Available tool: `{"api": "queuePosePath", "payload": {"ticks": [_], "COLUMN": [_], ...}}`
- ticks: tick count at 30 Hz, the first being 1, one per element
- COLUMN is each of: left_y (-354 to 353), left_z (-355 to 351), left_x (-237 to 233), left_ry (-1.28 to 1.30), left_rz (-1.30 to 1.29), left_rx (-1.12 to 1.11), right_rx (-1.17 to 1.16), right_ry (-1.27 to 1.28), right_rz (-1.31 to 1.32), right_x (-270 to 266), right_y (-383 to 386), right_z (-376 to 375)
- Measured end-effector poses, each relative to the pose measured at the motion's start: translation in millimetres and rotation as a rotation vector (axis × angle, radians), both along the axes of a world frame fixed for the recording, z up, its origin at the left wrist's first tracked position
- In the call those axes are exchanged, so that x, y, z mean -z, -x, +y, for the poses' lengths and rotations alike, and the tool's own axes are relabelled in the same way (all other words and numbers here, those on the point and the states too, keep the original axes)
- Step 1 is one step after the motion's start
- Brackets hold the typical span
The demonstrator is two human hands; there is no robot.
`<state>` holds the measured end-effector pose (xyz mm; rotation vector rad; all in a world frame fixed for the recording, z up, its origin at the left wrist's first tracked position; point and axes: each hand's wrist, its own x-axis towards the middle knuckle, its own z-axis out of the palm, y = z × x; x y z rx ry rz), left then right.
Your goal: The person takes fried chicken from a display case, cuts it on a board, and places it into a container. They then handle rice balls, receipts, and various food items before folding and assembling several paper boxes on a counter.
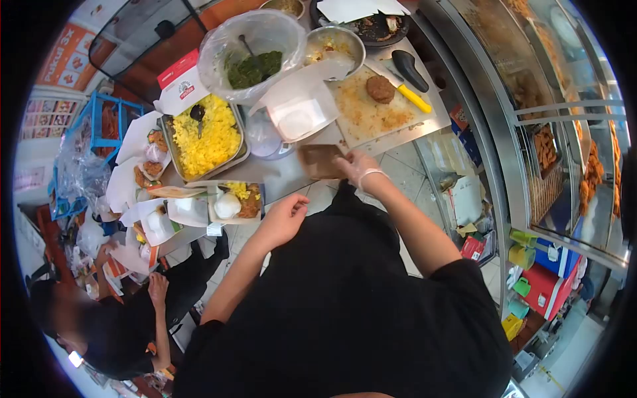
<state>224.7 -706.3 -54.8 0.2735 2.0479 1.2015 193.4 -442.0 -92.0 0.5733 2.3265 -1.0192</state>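
Note:
My right hand point(360, 168), in a thin clear glove, grips a flat brown square piece point(320, 161) by its right edge. Motion blurs the square, and its material is hard to make out. My left hand point(285, 217) is loosely curled beside a takeaway box holding yellow rice, a white round item and a browned piece point(248, 205); nothing shows in its fingers. Just beyond the brown square sits an open white box point(302, 114). A round brown patty point(380, 89) lies on the cutting board point(358, 126), next to a yellow-handled knife point(415, 98).
A metal tray of yellow rice point(206, 136) with a spoon stands left of centre. Behind it are a plastic-lined bowl of dark greens point(255, 66) and a steel bowl point(335, 50). A glass display case point(531, 132) lines the right. Another person point(119, 318) works at lower left.

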Motion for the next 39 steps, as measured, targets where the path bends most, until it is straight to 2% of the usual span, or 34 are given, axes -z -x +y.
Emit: {"api": "queuePosePath", "payload": {"ticks": [2, 3, 5, 6, 7, 9, 10, 11, 12, 14, 16, 18, 19, 20, 21, 23, 24, 26, 27, 29, 30, 32, 33, 34, 35, 36, 38, 39], "left_y": [-0.4, 1.1, 0.8, -1.5, -2.9, -0.3, 0.3, -1.6, -2.3, 0.0, -3.2, -8.9, -13.2, -19.0, -22.0, -30.2, -35.9, -34.6, -35.4, -29.6, -20.5, -7.7, -0.5, 8.7, 17.6, 17.5, 24.2, 30.3], "left_z": [26.4, 37.1, 56.0, 61.8, 68.2, 74.8, 78.0, 78.0, 78.1, 81.7, 81.9, 82.5, 79.3, 74.3, 71.2, 62.0, 57.0, 60.8, 67.5, 83.6, 89.2, 90.5, 91.2, 98.3, 105.0, 107.6, 123.4, 123.4], "left_x": [5.9, 3.4, -2.1, -0.8, -0.4, 0.3, -2.3, 3.4, 12.0, 15.5, 30.7, 60.7, 81.0, 101.3, 121.3, 157.7, 172.8, 199.1, 207.5, 222.4, 224.7, 264.5, 280.4, 285.0, 301.4, 321.5, 334.1, 345.6], "left_ry": [0.056, 0.061, 0.153, 0.132, 0.136, 0.207, 0.196, 0.214, 0.21, 0.206, 0.217, 0.22, 0.316, 0.417, 0.42, 0.732, 0.74, 0.616, 0.624, 0.484, 0.394, 0.338, 0.277, 0.251, 0.119, -0.01, -0.135, -0.203], "left_rz": [-0.016, -0.023, -0.05, -0.031, -0.044, 0.08, 0.08, 0.058, 0.069, 0.02, -0.083, -0.181, -0.175, -0.172, -0.183, 0.017, 0.009, -0.009, -0.001, -0.439, -0.515, -0.456, -0.408, -0.448, -0.423, -0.413, -0.17, -0.176], "left_rx": [-0.006, -0.003, 0.052, 0.024, 0.02, 0.031, 0.039, 0.049, 0.094, 0.216, 0.322, 0.414, 0.53, 0.645, 0.654, 0.721, 0.736, 0.446, 0.446, -0.393, -0.537, -0.639, -0.731, -0.703, -0.809, -0.927, -0.986, -1.053], "right_rx": [-0.059, -0.055, 0.007, 0.036, 0.037, -0.196, -0.186, -0.127, -0.109, 0.183, 0.384, 0.658, 0.669, 0.824, 0.976, 1.054, 1.121, 1.174, 1.218, 1.172, 1.138, 0.932, 0.63, 0.509, 0.395, 0.398, 0.378, 0.357], "right_ry": [0.231, 0.237, 0.624, 0.716, 0.719, 0.46, 0.323, 0.317, 0.219, 0.086, 0.109, 0.259, 0.252, 0.26, 0.268, 0.292, 0.312, 0.379, 0.443, 0.441, 0.425, 0.336, 0.081, -0.031, -0.073, -0.067, -0.092, -0.095], "right_rz": [0.063, 0.056, 0.046, 0.019, 0.005, 0.117, 0.051, 0.088, 0.101, 0.167, 0.207, 0.152, 0.146, 0.107, 0.066, 0.044, 0.044, 0.033, 0.017, -0.028, -0.056, -0.063, -0.05, -0.117, -0.135, -0.172, -0.216, -0.209], "right_x": [-0.4, 3.9, 20.2, 27.8, 35.3, 47.9, 26.7, 51.3, 33.5, 40.1, 41.7, 43.9, 42.5, 42.0, 42.6, 44.7, 44.1, 49.0, 55.7, 66.6, 72.1, 95.6, 97.3, 58.0, 67.7, 65.1, 54.0, 46.8], "right_y": [3.9, 3.7, -3.5, -7.3, -10.2, -13.1, -14.2, -22.5, -27.3, -52.9, -86.8, -131.0, -151.6, -174.3, -194.3, -233.7, -250.9, -273.6, -285.9, -305.4, -314.7, -350.0, -368.5, -356.7, -384.5, -406.8, -433.1, -437.3], "right_z": [5.7, 8.1, 16.6, 23.4, 35.1, 61.8, 75.0, 93.6, 110.4, 146.2, 191.1, 232.0, 245.9, 254.7, 259.2, 257.5, 254.7, 249.8, 247.8, 251.5, 255.6, 279.9, 296.6, 294.6, 316.0, 339.4, 382.2, 404.9]}}
